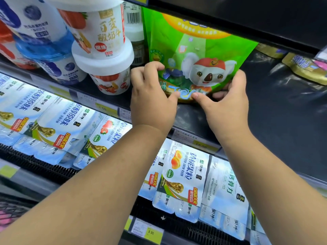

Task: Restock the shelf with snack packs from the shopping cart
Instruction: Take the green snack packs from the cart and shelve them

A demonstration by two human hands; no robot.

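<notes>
A green snack pack (pixel 194 50) printed with a koala in a red cap stands upright on the dark shelf (pixel 276 110). My left hand (pixel 152 96) grips its lower left corner, fingers curled over the edge and thumb on the front. At the lower right corner, my right hand (pixel 228 101) holds it the same way, thumb pressed on the bottom front. The pack's top reaches under the shelf above. The shopping cart's pink and mesh corner (pixel 10 213) shows at the lower left.
Stacked white yoghurt tubs (pixel 102 50) stand just left of the pack, blue-lidded ones (pixel 44 50) further left. Gold pouches (pixel 304 68) lie at the shelf's right end. The shelf below holds several blue-white yoghurt multipacks (pixel 184 179). Price tags (pixel 106 108) line the shelf edges.
</notes>
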